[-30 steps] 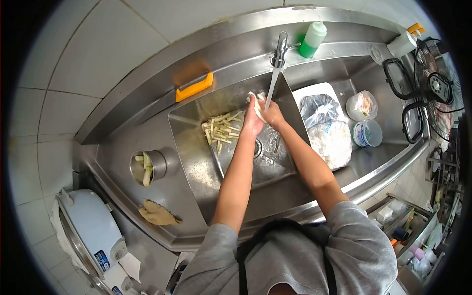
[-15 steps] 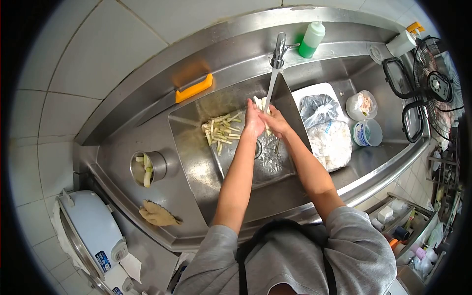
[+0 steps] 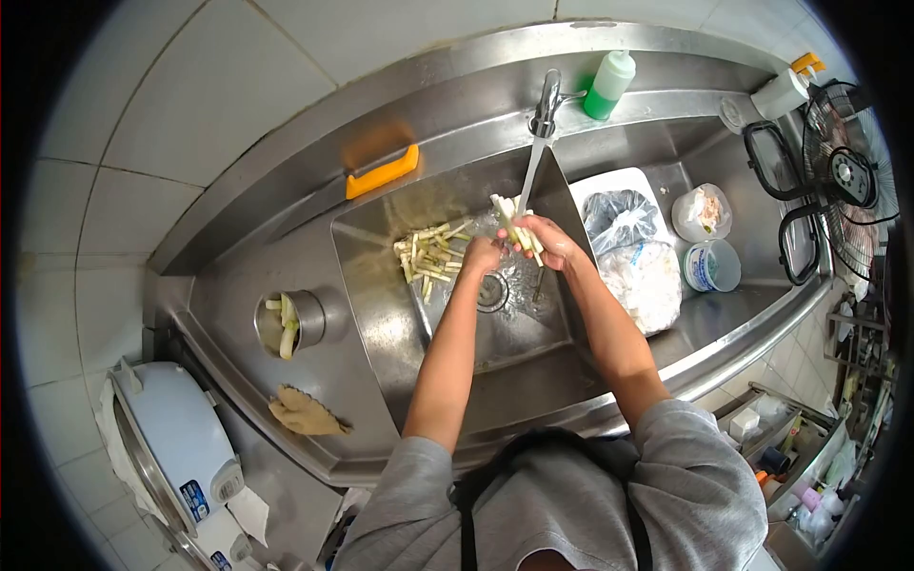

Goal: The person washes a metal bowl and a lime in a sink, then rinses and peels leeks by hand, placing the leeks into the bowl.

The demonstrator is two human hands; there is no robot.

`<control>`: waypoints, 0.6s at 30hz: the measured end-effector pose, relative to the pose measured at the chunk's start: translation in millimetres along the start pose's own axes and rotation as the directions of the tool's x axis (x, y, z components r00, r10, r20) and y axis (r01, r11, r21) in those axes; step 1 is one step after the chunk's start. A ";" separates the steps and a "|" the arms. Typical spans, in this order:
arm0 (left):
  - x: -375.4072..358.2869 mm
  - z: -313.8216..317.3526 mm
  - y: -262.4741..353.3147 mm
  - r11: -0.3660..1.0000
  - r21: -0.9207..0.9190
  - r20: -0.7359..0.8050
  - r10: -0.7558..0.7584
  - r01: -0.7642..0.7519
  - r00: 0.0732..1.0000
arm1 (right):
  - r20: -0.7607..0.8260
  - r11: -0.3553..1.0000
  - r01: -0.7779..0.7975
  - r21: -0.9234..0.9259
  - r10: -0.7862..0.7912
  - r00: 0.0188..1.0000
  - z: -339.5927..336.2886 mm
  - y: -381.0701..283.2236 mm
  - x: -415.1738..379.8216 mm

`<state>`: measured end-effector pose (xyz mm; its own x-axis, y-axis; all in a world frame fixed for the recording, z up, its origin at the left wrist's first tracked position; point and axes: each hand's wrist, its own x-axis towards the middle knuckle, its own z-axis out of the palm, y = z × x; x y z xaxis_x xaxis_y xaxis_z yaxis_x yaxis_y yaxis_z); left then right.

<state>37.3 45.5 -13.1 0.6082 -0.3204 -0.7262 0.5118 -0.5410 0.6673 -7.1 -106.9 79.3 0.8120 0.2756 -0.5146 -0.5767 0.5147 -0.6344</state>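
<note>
Gripping a bunch of pale stalks [image 3: 515,221] under the water from the tap [image 3: 546,103], the right hand [image 3: 550,240] is closed around them over the sink [image 3: 381,314]; the left hand [image 3: 481,255] sits just beside it, fingers curled, whether it holds anything I cannot tell; more cut stalks [image 3: 430,253] lie in the basin to the left.

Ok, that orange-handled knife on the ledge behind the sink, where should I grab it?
Take the orange handle, coming from the front over the sink. It is the thick part nearest the basin; the blade runs leftward along the ledge. The handle lies flat, so close the fingers over its top.
</note>
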 end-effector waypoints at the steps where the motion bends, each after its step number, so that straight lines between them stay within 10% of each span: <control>1: -17.3 -4.0 15.7 0.992 -0.011 0.004 0.127 -0.127 0.992 | 0.032 0.997 -0.040 0.071 0.038 0.999 -0.1 -1.6 0.5; 3: -30.7 -7.3 33.4 0.955 -0.294 -0.086 -0.076 0.047 0.993 | 0.039 0.997 -0.053 0.053 0.051 0.998 1.1 -4.6 0.1; 5: -21.7 -13.7 33.8 0.442 -0.884 0.311 0.315 0.151 0.897 | 0.034 0.984 -0.104 -0.148 0.110 0.993 6.0 -3.7 -0.6; 6: -54.4 12.5 59.5 0.676 -0.705 -0.138 0.165 -0.214 0.976 | -0.030 0.922 -0.009 -0.386 -0.002 1.000 3.1 8.1 6.6; 9: -29.3 20.2 40.0 0.706 -0.270 -0.343 0.565 -0.655 0.750 | -0.128 0.748 0.033 -0.663 -0.157 0.979 3.1 12.8 14.5; 14: -27.4 -1.4 38.6 0.787 -0.148 -0.326 0.533 -0.599 0.781 | -0.141 0.600 0.048 -0.799 -0.265 0.954 0.7 17.0 5.9; 17: -28.8 6.4 48.9 0.712 -0.093 -0.464 0.588 -0.696 0.663 | -0.172 0.781 0.059 -0.622 -0.209 0.963 13.9 7.5 3.7; 18: -37.9 12.9 58.6 0.744 -0.384 -0.503 0.329 -0.547 0.799 | -0.125 0.763 0.091 -0.640 -0.221 0.967 11.6 8.5 10.2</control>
<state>36.4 15.9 51.4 0.9596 -0.0431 -0.2779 0.2804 0.0716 0.9572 -2.6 -90.3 75.4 0.9014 0.0518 -0.4298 -0.4234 -0.1016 -0.9002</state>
